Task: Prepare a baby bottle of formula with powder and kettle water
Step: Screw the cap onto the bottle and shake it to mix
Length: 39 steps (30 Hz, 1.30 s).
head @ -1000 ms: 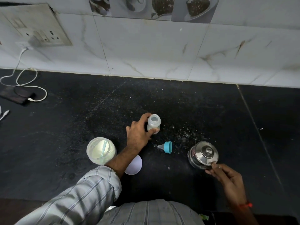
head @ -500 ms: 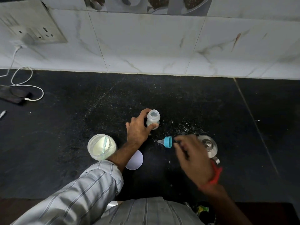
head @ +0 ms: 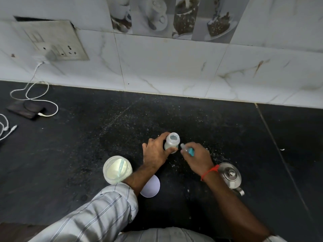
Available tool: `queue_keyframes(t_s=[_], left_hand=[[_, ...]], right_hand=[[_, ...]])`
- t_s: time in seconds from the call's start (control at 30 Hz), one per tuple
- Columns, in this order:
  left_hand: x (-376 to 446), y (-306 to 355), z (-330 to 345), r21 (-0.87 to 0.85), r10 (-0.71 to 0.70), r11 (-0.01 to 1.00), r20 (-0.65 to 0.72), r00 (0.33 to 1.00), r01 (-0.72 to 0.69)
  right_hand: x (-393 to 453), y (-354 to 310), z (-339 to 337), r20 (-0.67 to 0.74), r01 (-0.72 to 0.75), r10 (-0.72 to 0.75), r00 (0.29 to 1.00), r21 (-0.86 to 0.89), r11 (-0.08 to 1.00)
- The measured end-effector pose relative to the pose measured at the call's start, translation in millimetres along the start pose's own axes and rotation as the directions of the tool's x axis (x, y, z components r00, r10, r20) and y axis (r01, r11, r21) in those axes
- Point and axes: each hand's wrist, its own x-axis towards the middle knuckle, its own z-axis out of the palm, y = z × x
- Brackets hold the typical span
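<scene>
We are at the capping step, by our reading. Our left hand point(head: 155, 152) wraps around the baby bottle point(head: 172, 141), which stands upright and open-mouthed on the black counter point(head: 87, 154), pale liquid showing in its lower part. Our right hand point(head: 197, 157) is closed around the teal-ringed teat cap point(head: 189, 150), carried just beside the bottle's neck, nipple pointing toward it. The steel kettle point(head: 229, 175) sits lidded near our right wrist, and the open powder jar point(head: 117, 169) stands by our left forearm. Next we need to turn the cap nipple-up, centre the ring on the threads, and twist while the left hand keeps the bottle from spinning.
</scene>
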Motion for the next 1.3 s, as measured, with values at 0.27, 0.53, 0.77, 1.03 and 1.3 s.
queue_keyframes(t_s=[0.27, 0.53, 0.77, 1.03, 1.3], left_hand=[[1.8, -2.0, -0.1, 0.019, 0.024, 1.000, 0.011, 1.000, -0.024], [2.5, -3.2, 1.1, 0.039, 0.019, 0.999, 0.003, 1.000, -0.019], [2.7, -3.9, 2.4, 0.060, -0.004, 0.998, 0.017, 1.000, 0.003], [3.6, -5.2, 3.8, 0.066, -0.005, 0.998, 0.022, 1.000, 0.004], [2.2, -2.3, 0.3, 0.067, -0.001, 0.998, 0.020, 1.000, 0.000]], right_hand=[[27.8, -35.8, -8.2, -0.114, 0.073, -0.004, 0.993, 0.609, 0.790], [39.2, -24.2, 19.6, -0.036, 0.139, -0.136, 0.990, 0.406, 0.903], [33.5, -15.1, 18.1, 0.019, 0.185, -0.208, 0.978, 0.383, 0.905], [38.0, -19.5, 23.5, -0.040, 0.240, -0.236, 0.971, 0.182, 0.954], [26.5, -11.1, 30.0, -0.075, 0.210, -0.197, 0.978, 0.280, 0.937]])
